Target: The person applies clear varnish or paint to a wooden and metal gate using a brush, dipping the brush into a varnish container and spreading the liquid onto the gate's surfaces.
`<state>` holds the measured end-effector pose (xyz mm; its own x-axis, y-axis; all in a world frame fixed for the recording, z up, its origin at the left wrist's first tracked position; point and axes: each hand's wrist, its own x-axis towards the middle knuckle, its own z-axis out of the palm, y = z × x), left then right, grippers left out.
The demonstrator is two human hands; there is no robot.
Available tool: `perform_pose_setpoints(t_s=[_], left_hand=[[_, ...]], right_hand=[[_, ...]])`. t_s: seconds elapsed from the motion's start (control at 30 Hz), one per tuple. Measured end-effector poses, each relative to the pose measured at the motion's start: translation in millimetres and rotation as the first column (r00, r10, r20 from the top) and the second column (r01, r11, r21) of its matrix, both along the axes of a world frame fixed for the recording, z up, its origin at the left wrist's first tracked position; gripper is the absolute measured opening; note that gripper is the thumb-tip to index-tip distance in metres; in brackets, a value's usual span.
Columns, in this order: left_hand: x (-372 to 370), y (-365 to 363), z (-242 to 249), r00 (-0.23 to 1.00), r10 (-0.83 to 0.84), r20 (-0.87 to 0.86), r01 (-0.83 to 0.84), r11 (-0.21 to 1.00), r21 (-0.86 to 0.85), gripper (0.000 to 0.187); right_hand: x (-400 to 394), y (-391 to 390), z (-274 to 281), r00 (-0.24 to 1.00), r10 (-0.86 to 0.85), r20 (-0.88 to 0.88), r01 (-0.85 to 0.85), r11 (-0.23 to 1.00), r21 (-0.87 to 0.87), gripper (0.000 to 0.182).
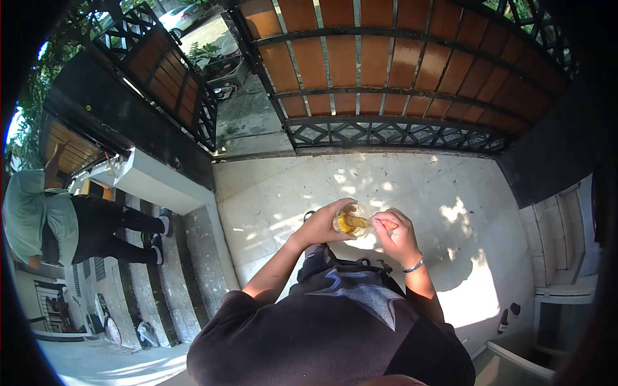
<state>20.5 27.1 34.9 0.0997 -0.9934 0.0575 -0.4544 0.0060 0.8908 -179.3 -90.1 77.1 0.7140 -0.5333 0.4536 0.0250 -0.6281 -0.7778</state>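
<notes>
Dark shirt (328, 334), left hand (324, 224) gripping clear cup (358, 211) (yellow inside), right hand (398, 237) pinching handle (389, 225)

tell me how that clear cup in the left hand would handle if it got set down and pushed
The clear cup is probably light, since the left hand alone supports it. Its rounded shape suggests it could roll if knocked over. The amber-yellow contents inside may spill if they're loose liquid.
</notes>
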Motion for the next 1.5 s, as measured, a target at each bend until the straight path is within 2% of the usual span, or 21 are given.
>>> perform_pose_setpoints(t_s=[0.07,0.13,0.33,0.4,0.57,0.63,0.7,0.93,1.0,1.03,1.1,1.13,1.17,1.2,1.3,1.33,1.37,1.4,1.43,1.47,1.5], left_hand=[[5.4,-3.0,-2.3,1.000,0.012,-0.027,-0.012,1.000,-0.007,0.085],[9.0,-7.5,-0.1,0.993,0.087,-0.078,-0.091,0.995,-0.046,0.085],[27.6,-32.7,6.8,0.988,0.135,-0.079,-0.144,0.983,-0.118,0.082],[36.7,-42.5,13.3,0.986,0.140,-0.088,-0.150,0.981,-0.123,0.081],[77.2,-71.8,26.6,0.987,0.155,-0.052,-0.159,0.984,-0.085,0.082],[101.2,-79.2,26.0,0.984,0.162,-0.067,-0.173,0.963,-0.209,0.081],[129.3,-83.3,24.3,0.983,0.183,-0.030,-0.185,0.960,-0.213,0.081],[226.3,-101.2,23.4,0.956,0.266,0.123,-0.229,0.941,-0.250,0.082],[253.3,-103.9,22.0,0.949,0.274,0.158,-0.234,0.945,-0.228,0.083],[267.0,-107.1,20.4,0.942,0.269,0.200,-0.224,0.949,-0.222,0.083],[292.5,-115.6,19.9,0.937,0.244,0.250,-0.192,0.957,-0.216,0.083],[302.5,-118.7,20.7,0.936,0.225,0.269,-0.177,0.965,-0.192,0.082],[311.2,-123.5,20.7,0.938,0.198,0.286,-0.156,0.974,-0.165,0.082],[319.6,-130.3,17.2,0.943,0.164,0.288,-0.121,0.979,-0.163,0.082],[339.2,-159.9,0.9,0.955,0.118,0.271,-0.061,0.976,-0.211,0.083],[344.3,-171.6,-2.0,0.989,0.098,0.109,-0.075,0.977,-0.201,0.083],[349.8,-184.6,-4.1,0.995,0.079,-0.054,-0.088,0.979,-0.183,0.083],[352.8,-198.9,-4.7,0.998,0.044,-0.044,-0.051,0.981,-0.185,0.083],[352.2,-213.5,-6.4,0.990,0.032,-0.138,-0.059,0.979,-0.195,0.083],[350.6,-229.8,-9.2,0.972,0.024,-0.232,-0.072,0.977,-0.200,0.082],[350.1,-246.8,-13.8,0.960,0.030,-0.278,-0.073,0.987,-0.146,0.084]], right_hand=[[-2.7,-0.6,-10.1,0.999,-0.029,-0.029,0.030,0.999,0.045,0.008],[-1.0,1.3,-13.7,0.979,-0.181,0.095,0.107,0.849,0.517,0.015],[18.3,-21.1,-30.5,0.906,-0.383,0.178,0.194,0.752,0.630,0.024],[31.7,-28.8,-31.1,0.823,-0.514,0.244,0.138,0.596,0.791,0.026],[76.2,-50.2,-25.3,0.783,-0.589,0.202,0.147,0.489,0.860,0.030],[99.1,-62.6,-23.5,0.789,-0.578,0.206,0.091,0.442,0.892,0.031],[125.8,-68.8,-18.8,0.794,-0.573,0.203,0.052,0.397,0.916,0.035],[225.3,-97.9,-23.2,0.820,-0.532,0.212,0.033,0.414,0.910,0.033],[251.2,-101.1,-22.9,0.842,-0.492,0.219,0.145,0.599,0.787,0.031],[262.4,-100.8,-21.0,0.840,-0.496,0.219,0.146,0.596,0.789,0.031],[281.4,-101.0,-11.5,0.912,-0.371,0.175,0.229,0.813,0.535,0.018],[290.4,-107.3,-1.1,0.903,-0.390,0.180,0.242,0.808,0.537,0.018],[297.6,-117.2,11.5,0.982,-0.166,0.093,0.160,0.985,0.068,0.015],[301.7,-123.9,18.5,0.994,-0.011,-0.110,-0.033,0.920,-0.389,0.016],[315.9,-130.9,14.9,0.991,-0.103,-0.085,0.071,0.946,-0.315,0.023],[320.1,-136.7,9.2,0.990,-0.138,-0.034,0.123,0.952,-0.281,0.022],[322.4,-141.7,0.5,0.970,-0.239,0.036,0.241,0.961,-0.134,0.015],[328.5,-147.0,-10.9,0.961,-0.273,0.046,0.276,0.952,-0.133,0.015],[336.0,-152.3,-23.9,0.880,-0.447,0.163,0.387,0.872,0.299,0.014],[343.0,-160.1,-35.7,0.754,-0.626,0.197,0.354,0.641,0.681,0.018],[350.9,-173.3,-45.6,0.677,-0.689,0.258,0.257,0.551,0.794,0.030]])
